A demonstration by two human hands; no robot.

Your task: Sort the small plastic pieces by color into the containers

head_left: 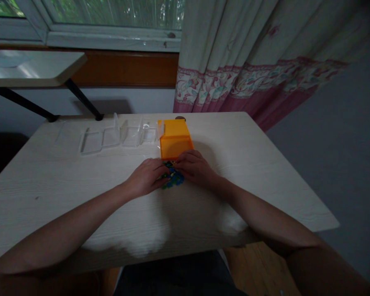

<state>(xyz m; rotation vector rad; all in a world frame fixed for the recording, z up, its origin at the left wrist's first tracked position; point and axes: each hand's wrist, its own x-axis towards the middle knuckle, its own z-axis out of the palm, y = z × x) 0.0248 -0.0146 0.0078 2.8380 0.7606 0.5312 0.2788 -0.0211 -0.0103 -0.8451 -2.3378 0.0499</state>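
Note:
An orange box (pixel 174 140) stands open on the pale wooden table (pixel 80 197), just beyond my hands. In front of it lies a small heap of blue and green pieces (pixel 173 179), too small to name. My left hand (pixel 146 177) rests on the table at the heap's left side, fingers curled onto it. My right hand (pixel 194 167) lies at the heap's right side, fingertips pinched at the pieces by the box's front edge. What either hand grips is hidden under the fingers.
Several clear plastic trays and lids (pixel 111 137) lie in a row left of the orange box. A second table (pixel 31 68) stands at the back left under a window. A curtain (pixel 249 61) hangs behind the table's far right.

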